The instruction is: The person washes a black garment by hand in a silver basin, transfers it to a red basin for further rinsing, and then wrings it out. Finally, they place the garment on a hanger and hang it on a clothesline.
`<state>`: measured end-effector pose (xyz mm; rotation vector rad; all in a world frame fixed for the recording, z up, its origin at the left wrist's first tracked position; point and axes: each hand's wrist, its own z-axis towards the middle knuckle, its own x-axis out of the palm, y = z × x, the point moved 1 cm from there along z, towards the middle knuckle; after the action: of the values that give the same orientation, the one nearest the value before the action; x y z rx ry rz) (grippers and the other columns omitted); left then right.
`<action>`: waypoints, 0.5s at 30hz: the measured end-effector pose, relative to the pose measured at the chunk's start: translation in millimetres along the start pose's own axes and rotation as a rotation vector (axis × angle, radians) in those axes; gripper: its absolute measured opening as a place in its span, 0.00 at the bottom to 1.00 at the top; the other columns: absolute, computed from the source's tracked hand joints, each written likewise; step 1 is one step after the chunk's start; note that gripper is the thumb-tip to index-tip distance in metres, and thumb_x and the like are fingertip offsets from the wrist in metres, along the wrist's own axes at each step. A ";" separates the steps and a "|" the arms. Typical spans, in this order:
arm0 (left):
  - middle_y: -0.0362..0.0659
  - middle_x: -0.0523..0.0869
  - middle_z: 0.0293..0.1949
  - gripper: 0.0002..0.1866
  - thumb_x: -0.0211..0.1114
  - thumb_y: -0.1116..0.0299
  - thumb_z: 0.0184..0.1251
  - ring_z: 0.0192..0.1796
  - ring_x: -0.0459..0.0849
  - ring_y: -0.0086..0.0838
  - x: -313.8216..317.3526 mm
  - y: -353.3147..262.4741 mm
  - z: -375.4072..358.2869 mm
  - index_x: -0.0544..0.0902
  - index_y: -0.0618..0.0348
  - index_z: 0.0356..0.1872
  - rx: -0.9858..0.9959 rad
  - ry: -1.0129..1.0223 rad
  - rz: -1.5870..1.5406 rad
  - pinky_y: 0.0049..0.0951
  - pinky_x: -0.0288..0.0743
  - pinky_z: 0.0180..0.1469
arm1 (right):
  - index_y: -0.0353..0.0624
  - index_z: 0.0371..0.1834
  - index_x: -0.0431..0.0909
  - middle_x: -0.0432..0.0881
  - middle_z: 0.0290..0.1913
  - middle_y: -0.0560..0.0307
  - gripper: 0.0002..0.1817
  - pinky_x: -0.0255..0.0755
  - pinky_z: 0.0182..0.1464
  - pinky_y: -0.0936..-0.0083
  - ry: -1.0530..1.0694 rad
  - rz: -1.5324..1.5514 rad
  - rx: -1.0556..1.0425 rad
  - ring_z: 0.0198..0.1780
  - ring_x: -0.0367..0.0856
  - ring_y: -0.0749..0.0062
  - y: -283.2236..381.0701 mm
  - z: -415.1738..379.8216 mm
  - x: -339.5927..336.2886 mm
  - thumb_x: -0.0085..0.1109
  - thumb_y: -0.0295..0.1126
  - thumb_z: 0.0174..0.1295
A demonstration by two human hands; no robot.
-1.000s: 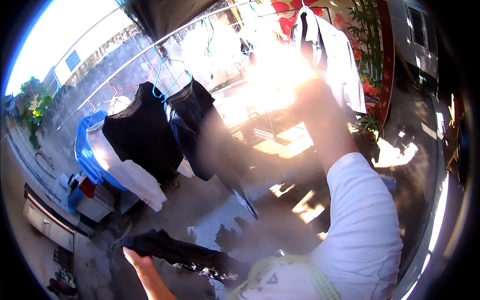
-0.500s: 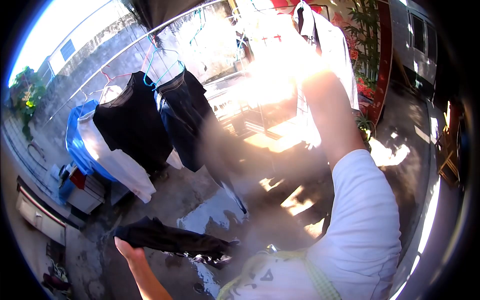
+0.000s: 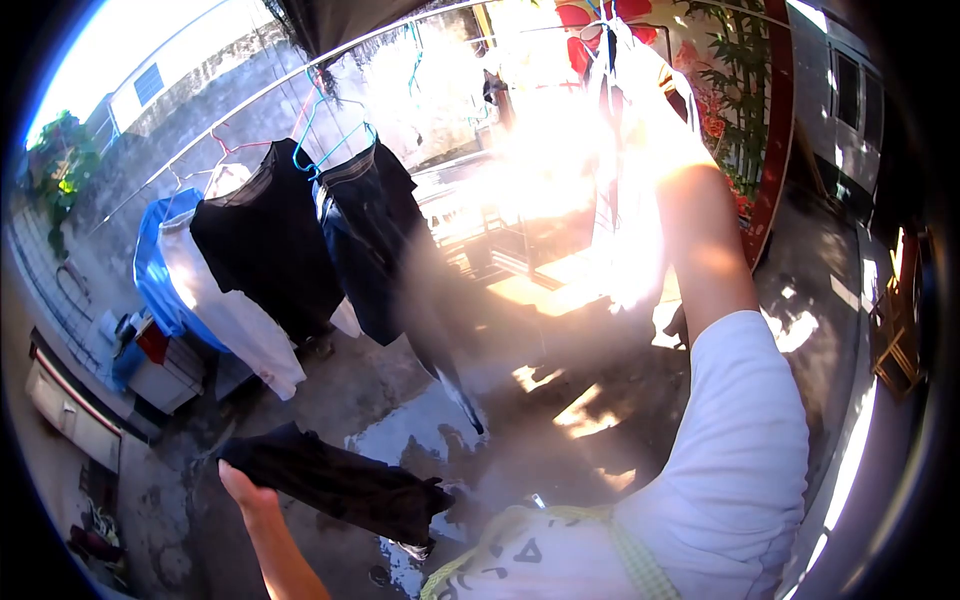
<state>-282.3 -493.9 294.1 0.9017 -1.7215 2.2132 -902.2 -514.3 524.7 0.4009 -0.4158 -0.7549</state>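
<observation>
A black garment (image 3: 335, 485) hangs folded and draped from my left hand (image 3: 248, 490), which is closed on its upper left end, low in the view. My right arm (image 3: 712, 235) stretches up toward the clothes rail. Strong glare washes out my right hand (image 3: 645, 110), so its fingers cannot be made out. Beside it hangs a white garment (image 3: 630, 260), largely lost in the same glare, just below the rail.
Along the metal rail (image 3: 365, 42), dark trousers (image 3: 365, 240), a black top (image 3: 265, 235), a white garment (image 3: 240, 325) and a blue one (image 3: 158, 255) hang on hangers. Water wets the concrete floor (image 3: 380, 425). White boxes (image 3: 170, 375) stand at left.
My right arm has shifted slightly right, and the white garment near it now appears narrower and turned. My left hand has moved a little left and down with the black garment.
</observation>
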 end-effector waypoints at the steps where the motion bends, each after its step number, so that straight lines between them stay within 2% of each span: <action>1: 0.42 0.80 0.27 0.13 0.43 0.66 0.62 0.33 0.80 0.33 -0.5 1.2 1.0 0.75 0.57 0.24 -0.004 0.000 0.006 0.33 0.75 0.40 | 0.42 0.32 0.75 0.76 0.24 0.62 0.07 0.66 0.26 0.84 0.002 0.005 0.008 0.22 0.72 0.81 -2.9 -1.9 -0.8 0.50 0.28 0.50; 7: 0.41 0.79 0.29 0.14 0.42 0.64 0.64 0.34 0.78 0.31 0.2 4.9 5.7 0.74 0.58 0.26 -0.042 0.044 0.024 0.32 0.74 0.41 | 0.42 0.31 0.75 0.76 0.23 0.62 0.07 0.65 0.25 0.85 0.139 0.005 0.169 0.21 0.71 0.81 -47.1 -27.0 28.9 0.50 0.27 0.50; 15: 0.42 0.79 0.26 0.13 0.42 0.67 0.61 0.31 0.78 0.32 19.0 -6.4 -22.0 0.75 0.57 0.23 -0.016 -0.027 0.015 0.32 0.75 0.39 | 0.41 0.31 0.74 0.75 0.23 0.62 0.06 0.64 0.24 0.86 0.414 0.006 0.314 0.21 0.70 0.82 -82.6 -54.0 128.2 0.49 0.26 0.50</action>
<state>-301.8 -475.4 307.1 0.9216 -1.7614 2.2031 -838.3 -651.0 466.3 0.8322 -0.1428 -0.5808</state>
